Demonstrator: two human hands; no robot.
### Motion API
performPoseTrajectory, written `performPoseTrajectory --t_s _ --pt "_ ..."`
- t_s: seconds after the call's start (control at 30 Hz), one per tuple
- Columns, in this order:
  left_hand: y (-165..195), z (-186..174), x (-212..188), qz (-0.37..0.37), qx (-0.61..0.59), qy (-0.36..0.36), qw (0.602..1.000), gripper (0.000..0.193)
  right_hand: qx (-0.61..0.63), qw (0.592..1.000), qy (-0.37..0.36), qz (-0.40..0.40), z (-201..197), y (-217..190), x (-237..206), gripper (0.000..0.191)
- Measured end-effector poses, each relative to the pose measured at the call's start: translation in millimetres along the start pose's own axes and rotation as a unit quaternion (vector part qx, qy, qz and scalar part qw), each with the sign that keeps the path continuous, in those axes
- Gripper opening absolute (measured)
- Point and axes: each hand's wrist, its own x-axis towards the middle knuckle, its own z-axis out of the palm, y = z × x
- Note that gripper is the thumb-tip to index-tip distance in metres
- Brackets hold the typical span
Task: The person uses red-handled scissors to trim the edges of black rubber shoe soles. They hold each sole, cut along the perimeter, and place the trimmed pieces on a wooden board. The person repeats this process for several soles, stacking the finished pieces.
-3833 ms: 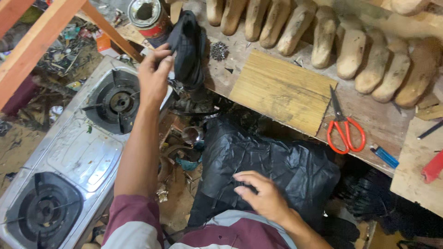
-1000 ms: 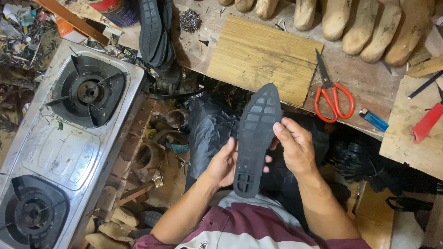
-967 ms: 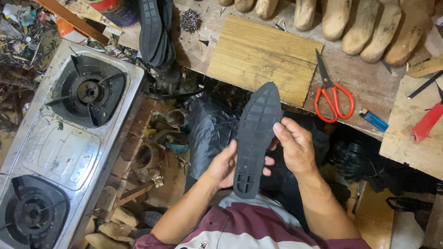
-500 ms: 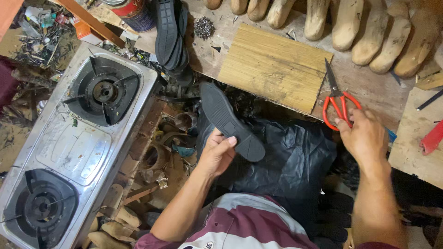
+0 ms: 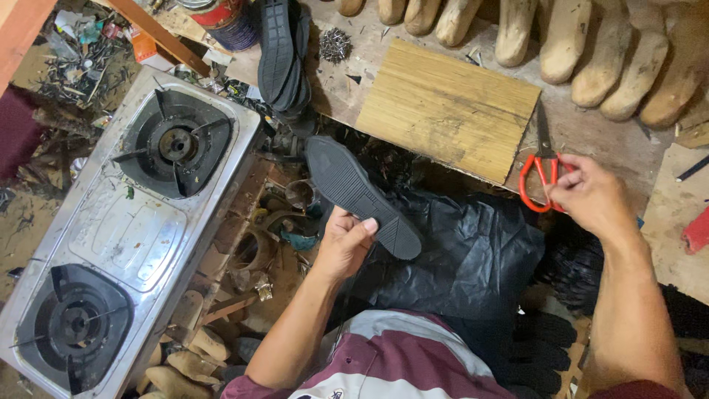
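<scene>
My left hand (image 5: 346, 241) grips a black rubber shoe sole (image 5: 357, 193) by its edge, holding it flat above my lap with the toe pointing up-left. My right hand (image 5: 588, 195) is out at the workbench, its fingers closed on the red handles of a pair of scissors (image 5: 541, 164) that lie on the bench. A black plastic sheet (image 5: 473, 255) covers my lap beneath the sole. A stack of more black soles (image 5: 282, 52) lies on the bench at the top.
A two-burner steel gas stove (image 5: 125, 229) stands at the left. On the wooden bench lie a bamboo board (image 5: 447, 107), a row of wooden shoe lasts (image 5: 583, 44), a paint tin (image 5: 221, 16) and a clump of nails (image 5: 334, 46). Scrap litters the floor.
My right hand let go of the sole and reached right to the scissors, closing on their handles. My left hand now holds the sole alone, tilted flatter and lower.
</scene>
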Motion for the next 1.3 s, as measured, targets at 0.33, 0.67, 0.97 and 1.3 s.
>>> performPoseTrajectory --t_s 0.33,0.67,0.97,1.3 --pt "-4.0 -10.2 3.9 -0.005 0.107 0.034 0.994 0.045 -0.232 0.965 0.088 -0.078 31.0 -16.7 -21.9 0.068" --pt "2.6 -11.7 -0.9 -0.024 0.138 0.082 0.987 0.039 0.039 0.999 0.030 0.014 24.4 -9.1 -6.8 0.070" --pt "-1.0 -23.5 0.3 0.018 0.133 0.111 0.985 0.035 0.220 0.961 -0.162 0.033 111.0 -40.4 -144.9 0.037" --pt "-5.0 -13.7 -2.6 0.003 0.129 0.048 0.990 0.033 -0.004 0.980 -0.159 -0.115 101.8 -91.8 -171.4 0.044"
